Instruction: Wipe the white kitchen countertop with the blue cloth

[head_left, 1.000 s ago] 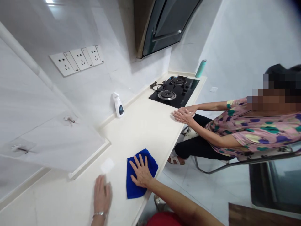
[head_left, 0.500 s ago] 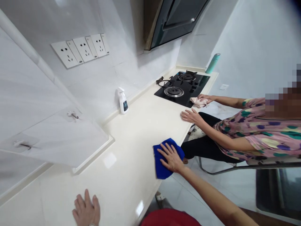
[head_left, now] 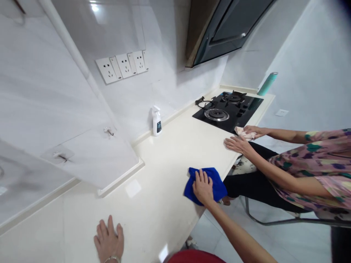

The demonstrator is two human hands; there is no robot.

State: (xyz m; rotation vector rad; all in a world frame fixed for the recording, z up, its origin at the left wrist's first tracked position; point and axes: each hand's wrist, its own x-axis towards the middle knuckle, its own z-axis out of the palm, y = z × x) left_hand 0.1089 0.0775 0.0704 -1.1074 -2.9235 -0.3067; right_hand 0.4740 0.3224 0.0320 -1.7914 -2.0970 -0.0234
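My right hand lies flat, fingers stretched out, pressing on a blue cloth near the front edge of the cream countertop. My left hand rests flat on the countertop close to me, fingers apart, a bracelet at the wrist, holding nothing. The cloth bunches slightly under my right palm.
Another person in a patterned top sits at the right, one hand flat on the counter, the other on a pinkish cloth. A black gas hob, a white spray bottle, a teal bottle, wall sockets and a range hood are nearby.
My right hand has slid the blue cloth away from me along the counter's front edge. My left hand drew back toward me. The other person's far hand moved onto a pinkish cloth.
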